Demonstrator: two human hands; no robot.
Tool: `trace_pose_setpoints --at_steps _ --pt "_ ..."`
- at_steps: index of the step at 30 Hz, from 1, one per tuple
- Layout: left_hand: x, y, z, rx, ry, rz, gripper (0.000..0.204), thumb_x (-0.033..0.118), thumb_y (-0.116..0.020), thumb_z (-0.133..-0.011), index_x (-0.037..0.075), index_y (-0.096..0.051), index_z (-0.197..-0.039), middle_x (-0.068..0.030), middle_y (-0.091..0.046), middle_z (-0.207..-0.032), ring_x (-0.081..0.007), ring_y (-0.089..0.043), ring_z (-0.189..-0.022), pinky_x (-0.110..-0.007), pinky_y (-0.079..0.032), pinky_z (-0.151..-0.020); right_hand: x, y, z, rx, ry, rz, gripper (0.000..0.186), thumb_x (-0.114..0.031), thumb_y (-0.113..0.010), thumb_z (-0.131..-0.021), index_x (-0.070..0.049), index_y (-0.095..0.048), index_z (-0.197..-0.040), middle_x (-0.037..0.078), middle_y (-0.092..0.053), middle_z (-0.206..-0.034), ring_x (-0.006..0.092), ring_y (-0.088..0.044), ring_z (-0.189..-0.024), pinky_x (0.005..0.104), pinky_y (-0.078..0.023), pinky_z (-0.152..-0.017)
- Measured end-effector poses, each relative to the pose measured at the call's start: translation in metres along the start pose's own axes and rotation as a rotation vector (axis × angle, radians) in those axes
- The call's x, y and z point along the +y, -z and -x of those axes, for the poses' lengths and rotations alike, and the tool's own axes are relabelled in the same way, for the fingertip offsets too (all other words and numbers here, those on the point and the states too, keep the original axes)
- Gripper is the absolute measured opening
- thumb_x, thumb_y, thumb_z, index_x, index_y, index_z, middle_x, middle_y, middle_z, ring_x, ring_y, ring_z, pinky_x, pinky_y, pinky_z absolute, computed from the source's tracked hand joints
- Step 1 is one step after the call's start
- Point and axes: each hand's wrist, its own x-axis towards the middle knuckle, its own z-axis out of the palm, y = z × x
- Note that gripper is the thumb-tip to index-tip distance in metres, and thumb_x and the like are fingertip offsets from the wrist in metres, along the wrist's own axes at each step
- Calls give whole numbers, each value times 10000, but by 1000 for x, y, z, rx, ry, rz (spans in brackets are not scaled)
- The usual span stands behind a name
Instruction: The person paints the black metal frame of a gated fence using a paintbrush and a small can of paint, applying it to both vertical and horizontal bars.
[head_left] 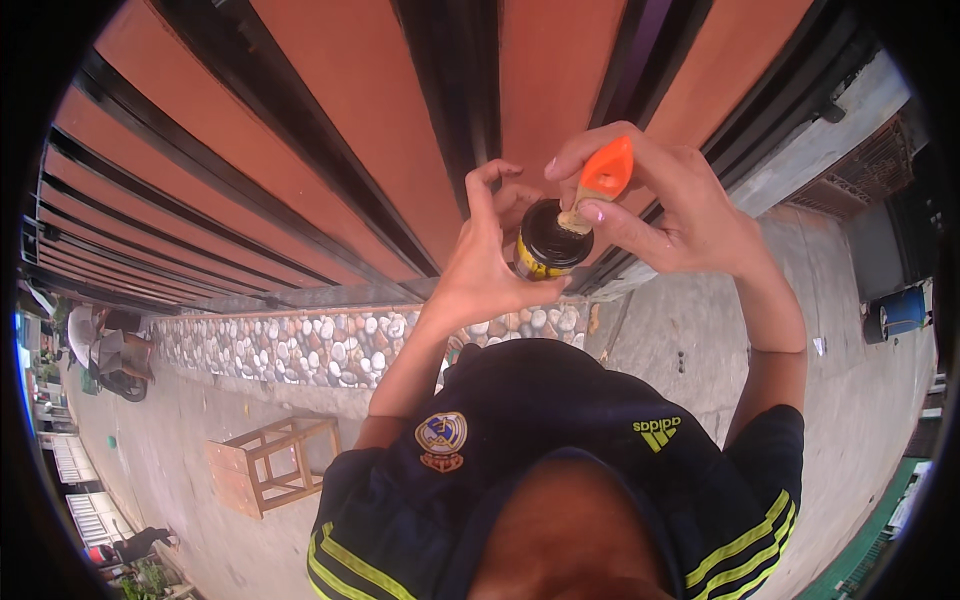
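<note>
In front of the gate, my left hand (470, 265) is wrapped round a small can (545, 268) with a yellow and dark label. The can's mouth is black, and its inside is too dark to make out. My right hand (695, 215) pinches a paintbrush (608, 172) between thumb and fingers. Its handle has a bright orange end and a pale part below. The brush points down at the can's mouth, and its bristles are hidden there. Both hands are close together at chest height.
A gate of reddish-brown panels (345, 130) with black bars (455, 90) stands right ahead. Below it runs a low pebble-faced wall (300, 345). A wooden stool-like frame (275, 465) is on the concrete at left. A motorcycle (115, 360) stands farther left; a blue drum (900, 312) is at right.
</note>
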Motion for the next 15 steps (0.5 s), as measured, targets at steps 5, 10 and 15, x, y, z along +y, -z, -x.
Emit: trace_pose_setpoints --at_steps 5,10,15 --pt "-2 2 -4 -30 1 13 958 34 -802 -627 41 -135 -1314 -176 -513 -1139 -278 -587 -1114 -393 -502 -980 2 -2 -5 134 123 86 244 -83 -615 -901 2 -581 -1127 86 -652 -927 191 -675 -804 307 -531 -760" --pt "-2 4 -10 -57 -21 -47 973 31 -796 -626 48 -117 -1321 -180 -510 -1140 -277 -584 -1120 -396 -501 -988 6 -1 -3 154 80 -46 239 -88 -602 -909 7 -568 -1126 93 -641 -887 183 -667 -806 299 -527 -732" --pt "-6 1 -15 -45 23 34 1005 48 -810 -606 18 -118 -1334 -185 -534 -1145 -249 -569 -1108 -354 -412 -1006 11 4 0 177 57 -33 265 -151 -596 -929 -19 -554 -1156 73 -656 -907 176 -683 -790 292 -553 -709"
